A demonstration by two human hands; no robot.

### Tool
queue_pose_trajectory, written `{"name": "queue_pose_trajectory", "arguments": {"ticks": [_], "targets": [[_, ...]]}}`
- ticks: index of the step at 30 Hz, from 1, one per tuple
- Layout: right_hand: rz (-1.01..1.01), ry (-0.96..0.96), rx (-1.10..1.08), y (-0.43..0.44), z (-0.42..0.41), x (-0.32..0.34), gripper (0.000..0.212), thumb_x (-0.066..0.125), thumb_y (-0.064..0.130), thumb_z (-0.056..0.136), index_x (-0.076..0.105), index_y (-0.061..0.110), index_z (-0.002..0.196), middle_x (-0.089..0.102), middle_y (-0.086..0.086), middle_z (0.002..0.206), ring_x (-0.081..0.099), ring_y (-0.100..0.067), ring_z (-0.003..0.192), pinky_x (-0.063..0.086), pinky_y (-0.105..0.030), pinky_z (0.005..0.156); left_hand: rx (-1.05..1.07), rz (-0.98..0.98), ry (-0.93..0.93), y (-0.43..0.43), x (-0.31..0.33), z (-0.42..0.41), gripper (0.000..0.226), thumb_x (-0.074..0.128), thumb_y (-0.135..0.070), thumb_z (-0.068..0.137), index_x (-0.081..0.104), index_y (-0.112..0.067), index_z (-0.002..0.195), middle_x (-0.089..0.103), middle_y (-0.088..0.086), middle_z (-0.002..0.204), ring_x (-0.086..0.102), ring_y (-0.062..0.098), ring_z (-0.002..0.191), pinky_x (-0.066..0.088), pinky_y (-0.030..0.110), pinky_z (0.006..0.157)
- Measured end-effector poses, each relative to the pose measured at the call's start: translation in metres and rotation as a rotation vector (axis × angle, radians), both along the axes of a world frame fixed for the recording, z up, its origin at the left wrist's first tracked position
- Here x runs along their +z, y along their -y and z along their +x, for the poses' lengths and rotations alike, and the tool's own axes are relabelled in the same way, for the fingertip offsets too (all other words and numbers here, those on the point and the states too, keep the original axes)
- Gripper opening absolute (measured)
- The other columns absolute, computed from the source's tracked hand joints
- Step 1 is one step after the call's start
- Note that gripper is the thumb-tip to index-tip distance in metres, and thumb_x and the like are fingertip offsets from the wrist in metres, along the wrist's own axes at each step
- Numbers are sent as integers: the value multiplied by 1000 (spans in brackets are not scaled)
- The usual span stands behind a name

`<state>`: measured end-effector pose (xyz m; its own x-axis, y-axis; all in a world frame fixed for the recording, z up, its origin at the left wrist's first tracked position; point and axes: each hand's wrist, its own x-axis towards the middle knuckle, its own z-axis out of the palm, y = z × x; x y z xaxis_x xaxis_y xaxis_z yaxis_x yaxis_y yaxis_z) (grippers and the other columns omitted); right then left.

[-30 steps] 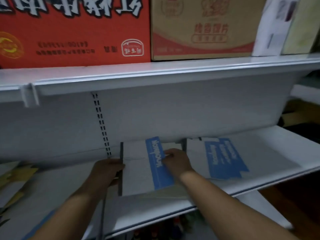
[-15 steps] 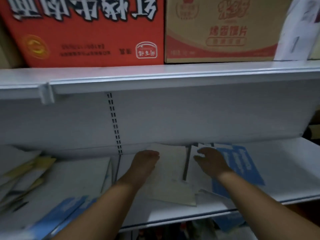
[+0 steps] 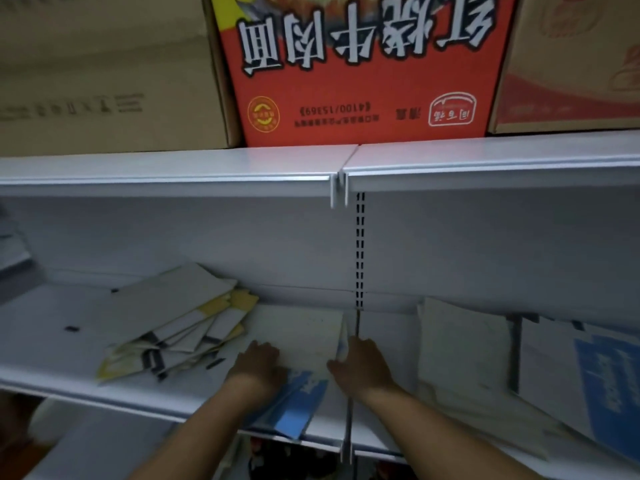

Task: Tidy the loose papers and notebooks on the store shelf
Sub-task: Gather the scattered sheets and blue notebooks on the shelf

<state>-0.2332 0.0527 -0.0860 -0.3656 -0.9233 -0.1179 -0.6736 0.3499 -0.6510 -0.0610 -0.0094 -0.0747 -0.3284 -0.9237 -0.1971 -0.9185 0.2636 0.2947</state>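
In the lower middle of the frame, both hands bracket a pale sheet pile (image 3: 301,336) lying flat on the white shelf (image 3: 52,362). The left hand (image 3: 260,362) rests on the pile's near left corner, fingers spread flat. The right hand (image 3: 363,363) stands against the pile's raised right edge, thumb reaching over the paper; whether it pinches the edge cannot be told. A blue-and-white notebook (image 3: 298,401) pokes out beneath the pile, over the shelf's front lip. At left centre lies a fanned heap of notebooks (image 3: 173,323) with yellow corners. More papers (image 3: 464,351) and a blue cover (image 3: 606,386) lie at lower right. A red box (image 3: 363,74) sits top centre.
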Motion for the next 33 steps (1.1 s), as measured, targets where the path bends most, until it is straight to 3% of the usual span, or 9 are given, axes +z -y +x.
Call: {"name": "queue_pose_trajectory", "arguments": {"ticks": [4, 7, 10, 13, 18, 22, 27, 30, 33], "targets": [[26, 67, -66, 6, -7, 4, 59, 60, 45, 84, 47, 3, 122, 54, -12, 127, 54, -25, 116, 45, -24, 86, -18, -58, 19, -4, 8, -16, 30, 38, -34, 95, 52, -19, 72, 58, -2, 85, 57, 19, 91, 37, 22, 71], [-53, 45, -80, 4, -13, 10, 23, 58, 21, 85, 45, 9, 99, 57, -10, 108, 58, -24, 103, 38, -21, 69, -74, -146, -113, -2, 12, -18, 25, 46, -31, 93, 62, -18, 107, 61, 1, 116, 57, 19, 108, 41, 23, 79], [-217, 163, -75, -2, -26, 27, 11, 54, 10, 84, 51, 10, 94, 58, -7, 100, 59, -23, 98, 46, -25, 78, -85, -203, -267, 12, 26, -13, 56, 62, -36, 84, 44, -19, 135, 40, 5, 145, 39, 21, 132, 33, 28, 106], [-380, 338, -161, -24, -60, 57, 20, 55, 4, 83, 65, 9, 99, 65, -7, 100, 64, -24, 96, 57, -40, 81, -202, -72, -340, 13, 46, -28, 67, 66, -50, 76, 38, -29, 133, 45, -7, 132, 46, 20, 122, 40, 33, 99], [-574, 253, -399, -70, -134, 90, 19, 61, 12, 88, 65, 10, 106, 64, -10, 110, 60, -23, 101, 45, -24, 81, -191, 318, -792, -14, 51, -96, 23, 70, -30, 79, 61, -35, 100, 69, -5, 104, 67, 18, 90, 54, 43, 87], [-360, 57, -378, -89, -158, 82, 47, 53, 29, 93, 43, 13, 136, 46, -5, 141, 46, -19, 126, 30, -12, 88, -94, 367, -955, -31, 50, -157, 42, 65, -12, 85, 54, -15, 125, 61, 9, 122, 62, 27, 104, 50, 38, 94], [-248, -167, -258, -96, -129, 49, 33, 52, 27, 93, 54, 17, 124, 52, -3, 134, 49, -17, 120, 34, -17, 92, -22, 146, -717, -1, 30, -126, 48, 70, -15, 79, 57, -4, 124, 55, 14, 132, 56, 26, 114, 44, 26, 91], [-269, 9, -116, -75, -87, 57, 19, 55, 21, 90, 64, 20, 106, 64, -2, 113, 59, -17, 105, 41, -17, 84, 68, 42, -530, 18, 15, -70, 46, 67, -8, 83, 53, -4, 127, 52, 17, 132, 60, 25, 94, 52, 16, 61], [-100, 327, 96, -53, -33, 54, 13, 60, 15, 82, 62, 28, 86, 66, -4, 85, 67, -22, 86, 55, -38, 88, 76, -34, -276, 27, 3, -21, 57, 70, -21, 77, 51, -7, 129, 56, 14, 130, 61, 27, 105, 53, 30, 87]]}}
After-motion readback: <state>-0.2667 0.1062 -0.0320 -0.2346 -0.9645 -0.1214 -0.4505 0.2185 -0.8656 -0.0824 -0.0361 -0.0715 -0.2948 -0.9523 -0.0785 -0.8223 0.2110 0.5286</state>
